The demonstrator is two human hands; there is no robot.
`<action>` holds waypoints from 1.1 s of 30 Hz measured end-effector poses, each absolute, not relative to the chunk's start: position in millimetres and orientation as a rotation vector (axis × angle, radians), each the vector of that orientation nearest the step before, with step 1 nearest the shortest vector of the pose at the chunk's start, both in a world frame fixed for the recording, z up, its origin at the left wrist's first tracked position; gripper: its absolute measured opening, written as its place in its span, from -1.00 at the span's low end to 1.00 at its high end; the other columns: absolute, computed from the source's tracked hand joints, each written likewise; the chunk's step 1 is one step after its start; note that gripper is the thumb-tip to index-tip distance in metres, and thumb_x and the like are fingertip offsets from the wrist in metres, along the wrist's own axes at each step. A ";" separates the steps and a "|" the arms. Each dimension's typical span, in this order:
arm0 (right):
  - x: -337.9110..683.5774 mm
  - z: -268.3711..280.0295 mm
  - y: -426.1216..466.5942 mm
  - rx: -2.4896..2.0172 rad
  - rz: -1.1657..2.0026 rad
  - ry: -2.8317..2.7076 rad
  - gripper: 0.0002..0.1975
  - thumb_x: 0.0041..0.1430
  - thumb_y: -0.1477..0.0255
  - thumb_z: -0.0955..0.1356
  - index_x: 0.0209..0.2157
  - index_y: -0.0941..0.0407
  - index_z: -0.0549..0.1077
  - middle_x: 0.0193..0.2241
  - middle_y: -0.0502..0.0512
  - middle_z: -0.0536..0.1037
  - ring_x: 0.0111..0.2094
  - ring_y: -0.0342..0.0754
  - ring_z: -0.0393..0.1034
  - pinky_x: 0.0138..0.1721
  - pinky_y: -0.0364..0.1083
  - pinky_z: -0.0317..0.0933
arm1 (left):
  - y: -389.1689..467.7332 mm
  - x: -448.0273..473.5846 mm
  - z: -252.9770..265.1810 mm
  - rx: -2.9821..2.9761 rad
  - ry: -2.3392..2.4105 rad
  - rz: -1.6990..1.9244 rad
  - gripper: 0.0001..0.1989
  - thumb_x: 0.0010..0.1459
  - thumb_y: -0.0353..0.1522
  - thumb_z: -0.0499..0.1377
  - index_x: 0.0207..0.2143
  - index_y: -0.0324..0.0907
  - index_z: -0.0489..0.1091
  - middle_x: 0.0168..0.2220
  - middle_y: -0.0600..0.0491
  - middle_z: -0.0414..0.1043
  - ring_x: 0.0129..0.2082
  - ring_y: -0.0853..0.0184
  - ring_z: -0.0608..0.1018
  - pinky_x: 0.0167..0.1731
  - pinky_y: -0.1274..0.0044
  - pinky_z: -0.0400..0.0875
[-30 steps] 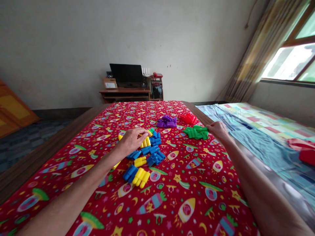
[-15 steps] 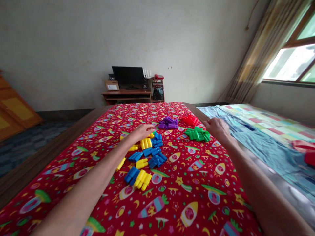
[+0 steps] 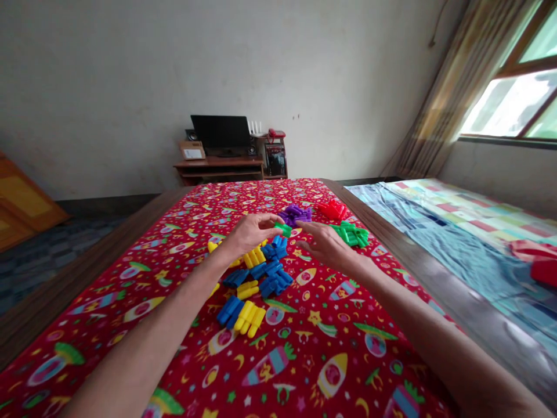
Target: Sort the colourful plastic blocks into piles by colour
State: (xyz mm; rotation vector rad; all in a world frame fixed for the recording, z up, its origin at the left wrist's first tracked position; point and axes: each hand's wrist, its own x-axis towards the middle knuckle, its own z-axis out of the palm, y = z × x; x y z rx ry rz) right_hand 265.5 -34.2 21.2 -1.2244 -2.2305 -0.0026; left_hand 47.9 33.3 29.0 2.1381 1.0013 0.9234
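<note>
Between the thumb and fingers of my left hand (image 3: 253, 232) is a green toy block (image 3: 284, 230), held just above the cloth. My right hand (image 3: 325, 244) reaches in from the right with its fingers apart and nothing in them, close to that block. Below my left hand lie mixed blue blocks (image 3: 276, 281) and yellow blocks (image 3: 250, 319). Purple blocks (image 3: 295, 215) form a pile behind the hands. A green pile (image 3: 353, 235) and a red pile (image 3: 332, 209) sit to the right, the green one partly behind my right hand.
A red patterned cloth (image 3: 300, 348) covers the table, whose dark wooden edge (image 3: 391, 249) shows at the right. Beyond that edge is a bed (image 3: 470, 226). A desk (image 3: 220, 162) with a monitor (image 3: 220, 134) stands against the far wall.
My right hand has moved left from beside the green pile to near my left hand. A green block now shows in my left hand, which has shifted slightly right. The view has tilted slightly.
</note>
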 end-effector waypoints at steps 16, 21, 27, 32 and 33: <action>340.9 64.9 -35.9 -2.409 -0.132 -2.249 -0.70 0.12 0.41 0.33 -0.11 0.17 0.53 -0.11 0.28 0.54 -0.08 0.13 0.42 -0.28 -0.09 0.21 | 26.4 37.3 42.6 2.479 1.187 0.826 -0.64 0.18 -0.22 0.04 -0.11 -0.18 0.50 -0.22 0.00 0.60 -0.23 0.22 0.61 -0.15 0.45 0.46; 331.9 60.5 -34.6 -2.505 -0.193 -2.227 -0.69 0.13 0.40 0.34 -0.11 0.19 0.54 -0.11 0.32 0.55 -0.07 0.19 0.45 -0.22 -0.03 0.26 | 37.2 35.8 17.5 2.667 1.272 0.698 -0.57 0.23 -0.20 0.00 -0.01 -0.24 0.45 0.01 -0.12 0.50 0.03 0.17 0.50 0.09 0.38 0.31; 312.0 61.9 -40.5 -2.329 -0.249 -2.204 -0.70 0.26 0.32 0.25 -0.15 0.14 0.54 -0.15 0.32 0.56 -0.11 0.19 0.46 -0.23 -0.02 0.26 | 25.9 46.1 -6.1 2.807 1.229 0.322 -0.57 0.19 -0.14 0.11 0.07 -0.08 0.38 0.17 -0.08 0.34 0.17 0.08 0.37 0.17 0.24 0.17; 281.8 55.5 -47.4 -2.023 -0.192 -2.369 -0.68 0.31 0.40 0.19 -0.24 0.17 0.55 -0.30 0.31 0.58 -0.28 0.10 0.51 -0.30 -0.07 0.26 | 29.0 32.2 5.7 2.724 1.108 0.288 -0.63 0.18 -0.07 0.09 -0.13 -0.09 0.48 -0.12 0.01 0.54 -0.10 0.22 0.54 -0.04 0.48 0.37; 275.6 50.4 -48.3 -1.924 -0.156 -2.414 -0.67 0.32 0.38 0.18 -0.24 0.18 0.55 -0.31 0.30 0.59 -0.29 0.08 0.51 -0.29 -0.07 0.27 | 31.8 27.3 9.2 2.693 1.083 0.283 -0.61 0.20 -0.05 0.04 -0.20 -0.09 0.50 -0.21 0.03 0.56 -0.18 0.24 0.56 -0.10 0.51 0.39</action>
